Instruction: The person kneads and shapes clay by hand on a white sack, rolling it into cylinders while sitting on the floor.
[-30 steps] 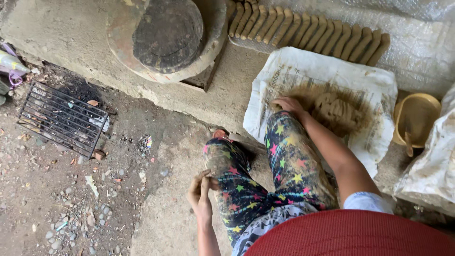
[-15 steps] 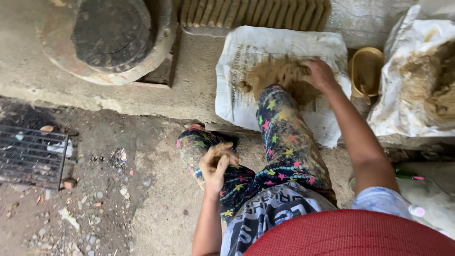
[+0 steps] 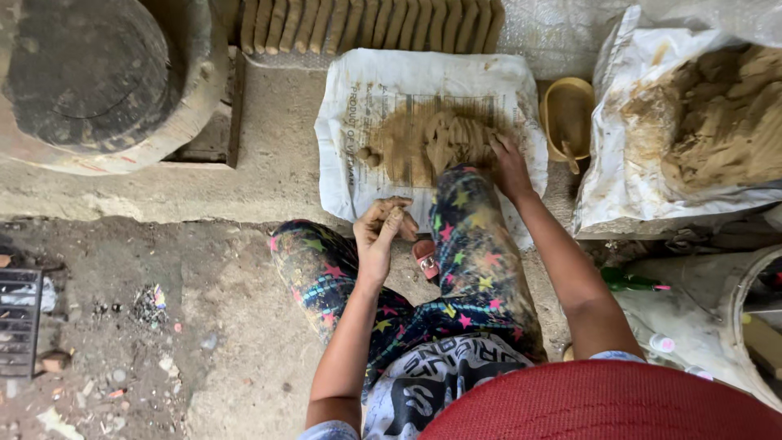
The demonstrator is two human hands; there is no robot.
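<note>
Resting on the clay lump (image 3: 444, 143) mid-sack, the right hand (image 3: 509, 163) presses it, fingers spread. White sack (image 3: 358, 98) carries it; the left hand (image 3: 381, 232) hovers off the sack's near edge, loosely curled, empty. A yellow bowl (image 3: 568, 114) sits beside its right edge, clay slabs (image 3: 371, 24) beyond its far edge.

Left hand (image 3: 379, 232) raised, fingers loosely curled; right hand (image 3: 511, 165) outstretched, palm down

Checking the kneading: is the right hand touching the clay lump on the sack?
Touching: head view shows the right hand pressed against the clay lump, no gap.
</note>
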